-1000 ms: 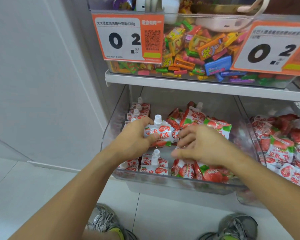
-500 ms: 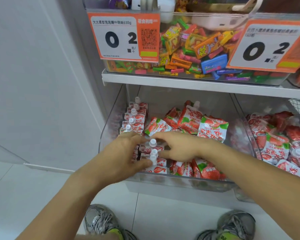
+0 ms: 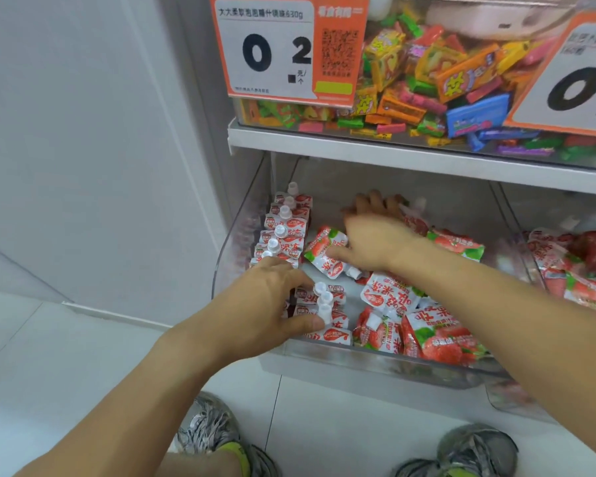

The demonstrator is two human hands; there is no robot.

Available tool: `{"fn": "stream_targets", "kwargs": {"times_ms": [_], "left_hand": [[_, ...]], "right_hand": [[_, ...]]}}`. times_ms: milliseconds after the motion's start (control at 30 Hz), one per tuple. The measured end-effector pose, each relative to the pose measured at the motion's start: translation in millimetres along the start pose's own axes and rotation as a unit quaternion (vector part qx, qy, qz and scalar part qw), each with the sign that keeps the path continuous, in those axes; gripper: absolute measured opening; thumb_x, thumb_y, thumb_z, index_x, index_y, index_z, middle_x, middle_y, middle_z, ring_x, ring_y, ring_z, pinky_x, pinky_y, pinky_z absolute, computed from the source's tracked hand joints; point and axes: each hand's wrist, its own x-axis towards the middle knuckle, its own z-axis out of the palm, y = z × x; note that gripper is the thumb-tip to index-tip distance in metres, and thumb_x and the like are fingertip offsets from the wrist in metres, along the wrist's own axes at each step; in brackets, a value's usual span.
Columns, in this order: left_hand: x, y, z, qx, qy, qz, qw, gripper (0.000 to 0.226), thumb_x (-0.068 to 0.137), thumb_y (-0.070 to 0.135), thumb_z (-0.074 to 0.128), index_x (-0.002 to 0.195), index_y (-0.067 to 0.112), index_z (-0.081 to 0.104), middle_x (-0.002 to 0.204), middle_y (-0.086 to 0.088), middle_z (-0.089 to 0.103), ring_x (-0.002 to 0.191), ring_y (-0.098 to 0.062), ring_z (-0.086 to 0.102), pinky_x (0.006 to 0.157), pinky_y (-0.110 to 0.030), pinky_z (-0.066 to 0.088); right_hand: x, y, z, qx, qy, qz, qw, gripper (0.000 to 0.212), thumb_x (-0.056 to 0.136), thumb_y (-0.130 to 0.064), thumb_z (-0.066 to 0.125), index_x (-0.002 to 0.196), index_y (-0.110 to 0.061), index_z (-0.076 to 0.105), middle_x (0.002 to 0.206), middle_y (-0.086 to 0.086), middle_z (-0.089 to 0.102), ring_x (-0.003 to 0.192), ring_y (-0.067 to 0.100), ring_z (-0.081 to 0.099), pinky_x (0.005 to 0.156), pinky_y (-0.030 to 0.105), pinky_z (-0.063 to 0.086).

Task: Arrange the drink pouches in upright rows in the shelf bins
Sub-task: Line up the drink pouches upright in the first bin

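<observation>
Mixed bright candies (image 3: pixel 437 80) fill the upper bin behind an orange price tag (image 3: pixel 286 46), grey sneakers (image 3: pixel 214 432) below

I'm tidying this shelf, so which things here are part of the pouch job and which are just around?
Job: upright pouch rows, loose pouches, clear bin, left hand, right hand.
Around: candy bin, price tag, neighbouring bin's pouches.
</observation>
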Motion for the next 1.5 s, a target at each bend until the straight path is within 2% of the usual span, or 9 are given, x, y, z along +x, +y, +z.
{"fn": "stream_targets", "kwargs": {"times_ms": [133, 300, 433, 700, 900, 1133, 1333, 1433, 1500], "left_hand": [[-2, 0, 2, 0.002, 0.008, 0.006, 1.000, 0.056, 0.081, 0.060, 0.064, 0.125, 0.024, 0.059, 0.116, 0.008, 0.059, 0.117, -0.008, 0.044, 0.099, -0.025, 0.040], [-3, 0, 3, 0.004, 0.008, 0.005, 1.000, 0.057, 0.083, 0.060, 0.061, 0.127, 0.024, 0.057, 0.115, 0.007, 0.057, 0.115, -0.008, 0.043, 0.099, -0.025, 0.039], [-2, 1, 3, 0.008, 0.007, 0.000, 1.000, 0.056, 0.083, 0.060, 0.060, 0.126, 0.025, 0.057, 0.111, 0.006, 0.057, 0.111, -0.010, 0.045, 0.097, -0.030, 0.042], [0, 2, 1, 0.008, -0.001, -0.003, 1.000, 0.059, 0.081, 0.061, 0.062, 0.128, 0.026, 0.055, 0.116, 0.008, 0.058, 0.114, -0.009, 0.045, 0.098, -0.031, 0.043], [-1, 0, 0, 0.003, -0.006, 0.000, 1.000, 0.057, 0.083, 0.060, 0.060, 0.130, 0.029, 0.053, 0.111, 0.009, 0.057, 0.109, -0.008, 0.045, 0.096, -0.028, 0.042], [-2, 0, -5, -0.023, -0.012, -0.011, 1.000, 0.052, 0.082, 0.054, 0.066, 0.127, 0.030, 0.055, 0.114, 0.009, 0.058, 0.108, -0.008, 0.050, 0.094, -0.026, 0.043], [0, 1, -4, -0.038, -0.005, -0.039, 0.998, 0.081, 0.072, 0.063, 0.069, 0.140, 0.030, 0.040, 0.133, 0.012, 0.049, 0.120, -0.007, 0.049, 0.098, -0.024, 0.042], [3, 9, -4, -0.057, 0.017, -0.025, 0.998, 0.090, 0.067, 0.065, 0.071, 0.142, 0.031, 0.034, 0.132, 0.017, 0.042, 0.116, 0.001, 0.043, 0.096, -0.016, 0.036], [7, 11, -2, -0.068, 0.019, -0.005, 0.997, 0.097, 0.064, 0.068, 0.071, 0.144, 0.032, 0.029, 0.139, 0.018, 0.037, 0.120, 0.003, 0.038, 0.104, -0.019, 0.036]], "right_hand": [[5, -10, -3, 0.015, -0.019, -0.011, 1.000, 0.040, 0.088, -0.054, 0.059, 0.096, -0.015, 0.062, 0.124, 0.013, 0.048, 0.116, 0.032, 0.040, 0.096, 0.044, 0.031], [-15, -1, -27, 0.252, 0.015, -0.069, 0.965, 0.031, 0.086, -0.026, 0.071, 0.105, -0.021, 0.048, 0.094, -0.001, 0.059, 0.080, 0.018, 0.057, 0.056, 0.022, 0.034], [-14, -7, -21, 0.228, 0.030, -0.102, 0.968, 0.052, 0.070, -0.021, 0.080, 0.113, -0.024, 0.052, 0.090, -0.001, 0.063, 0.071, 0.015, 0.061, 0.059, 0.033, 0.047], [-6, -8, -20, 0.148, -0.151, -0.165, 0.963, 0.050, 0.081, -0.019, 0.075, 0.126, -0.036, 0.064, 0.123, -0.011, 0.065, 0.111, 0.015, 0.058, 0.096, 0.038, 0.049], [-1, -18, -25, 0.136, -0.078, -0.133, 0.979, 0.039, 0.075, -0.046, 0.081, 0.103, -0.026, 0.061, 0.095, -0.005, 0.058, 0.091, 0.017, 0.051, 0.064, 0.031, 0.037], [-14, -15, -30, 0.259, -0.250, -0.150, 0.921, 0.049, 0.094, -0.027, 0.066, 0.141, -0.028, 0.050, 0.111, -0.009, 0.065, 0.071, 0.012, 0.073, 0.078, 0.030, 0.059], [-11, -15, -25, 0.260, -0.304, -0.145, 0.905, 0.064, 0.092, -0.003, 0.058, 0.146, -0.033, 0.042, 0.131, -0.003, 0.058, 0.106, 0.018, 0.062, 0.085, 0.029, 0.055], [-17, -12, -31, 0.233, -0.278, -0.161, 0.918, 0.056, 0.089, -0.001, 0.060, 0.138, -0.026, 0.050, 0.098, -0.014, 0.062, 0.078, 0.002, 0.055, 0.062, 0.015, 0.042], [-21, -6, -37, 0.246, -0.246, -0.156, 0.924, 0.050, 0.089, -0.006, 0.066, 0.134, -0.021, 0.053, 0.099, -0.016, 0.065, 0.082, -0.003, 0.058, 0.071, 0.014, 0.048]]}}
